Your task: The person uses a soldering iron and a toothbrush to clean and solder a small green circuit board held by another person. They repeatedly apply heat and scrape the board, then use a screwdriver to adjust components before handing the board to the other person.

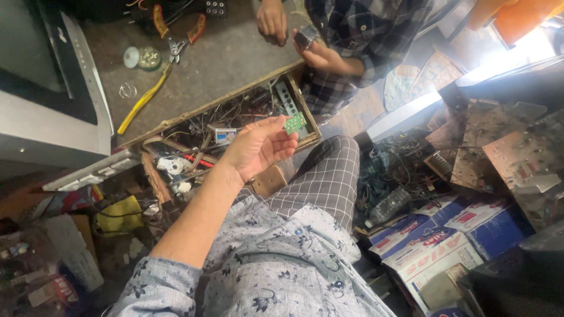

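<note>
Over the open drawer, fingertips: the left hand [257, 147] pinches a small green circuit board [295, 122] between thumb and forefinger, the other fingers curled loosely beneath it.
Board position: held in the air above the right-hand corner of the wooden drawer [310, 120], touching nothing but the fingers.
Left arm: bare forearm runs down to a rolled floral grey sleeve [161, 285] at the bottom of the view.
Right hand: not in view, so its fingers cannot be told.
Drawer contents: a tangle of wires, a white perforated strip [286, 98] along the far side, a small blue-and-white part [224, 135] just beside the wrist, and a red-handled tool [197, 159] lower left.
Bench top: a grey surface [235, 53] behind the drawer carries yellow-handled pliers [144, 98] near its front edge, red-handled cutters [179, 26] toward the back edge, and a round glass-like lid [144, 57] between them.
Bench left edge: a grey monitor casing [53, 111] stands against it.
Other person: at the bench's far right corner, someone in a plaid shirt [364, 29] holds a small dark block [305, 36] in one hand [320, 56], with the second hand [272, 20] resting on the bench top.
Lap: checked trousers [329, 176] below the drawer.
Floor right: printed cardboard boxes [440, 246], a plastic bottle [389, 205] and brown circuit boards [511, 152] piled well apart from the hand.
</note>
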